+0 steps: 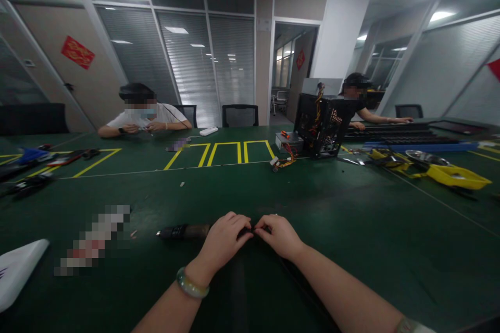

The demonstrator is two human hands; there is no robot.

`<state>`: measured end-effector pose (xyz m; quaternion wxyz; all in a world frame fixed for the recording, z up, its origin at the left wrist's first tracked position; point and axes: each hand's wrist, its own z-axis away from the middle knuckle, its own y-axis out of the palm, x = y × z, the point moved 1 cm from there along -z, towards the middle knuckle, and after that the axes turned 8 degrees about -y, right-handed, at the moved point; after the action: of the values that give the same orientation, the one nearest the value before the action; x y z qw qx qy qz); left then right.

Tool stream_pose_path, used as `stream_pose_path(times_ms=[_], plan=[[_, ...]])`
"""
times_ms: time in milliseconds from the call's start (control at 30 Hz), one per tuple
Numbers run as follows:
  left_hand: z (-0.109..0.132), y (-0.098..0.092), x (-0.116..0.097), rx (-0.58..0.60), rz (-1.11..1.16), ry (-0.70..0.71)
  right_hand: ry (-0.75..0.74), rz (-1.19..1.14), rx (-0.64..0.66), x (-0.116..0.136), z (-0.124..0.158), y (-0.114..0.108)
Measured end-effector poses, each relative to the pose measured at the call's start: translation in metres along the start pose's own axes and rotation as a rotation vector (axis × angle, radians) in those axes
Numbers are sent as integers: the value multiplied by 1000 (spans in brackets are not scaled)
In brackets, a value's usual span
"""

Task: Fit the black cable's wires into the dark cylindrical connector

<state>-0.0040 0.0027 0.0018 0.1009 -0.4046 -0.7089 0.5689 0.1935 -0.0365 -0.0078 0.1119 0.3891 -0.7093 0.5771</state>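
Both hands low at six o'clock over the green mat (351, 265). Left hand (228, 239) and right hand (279, 236) meet, fingers (238, 221) curled, tips pinching a thin black piece (253, 230); knuckles hide the exact grip. A black cylindrical tool (183, 231) sits just beside the left hand, tip toward nine o'clock. Close, steady fingertips suit such small work.

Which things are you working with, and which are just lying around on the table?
Working with:
- black cord, pinched by the left hand and right hand
- dark cylindrical tool

Lying about:
- open computer case
- yellow plastic tray
- white panel
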Motion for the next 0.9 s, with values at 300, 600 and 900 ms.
stream_pose_path(times_ms=[300, 600, 900], plan=[[1, -6, -3, 20, 36, -4, 44, -115, -39, 1, -1, 1], [3, -7, -3, 37, 102, -30, 72, -92, -47, 6, -1, 3], [2, -3, 1, 53, 95, -73, 79, -56, -12, 3, 1, 6]])
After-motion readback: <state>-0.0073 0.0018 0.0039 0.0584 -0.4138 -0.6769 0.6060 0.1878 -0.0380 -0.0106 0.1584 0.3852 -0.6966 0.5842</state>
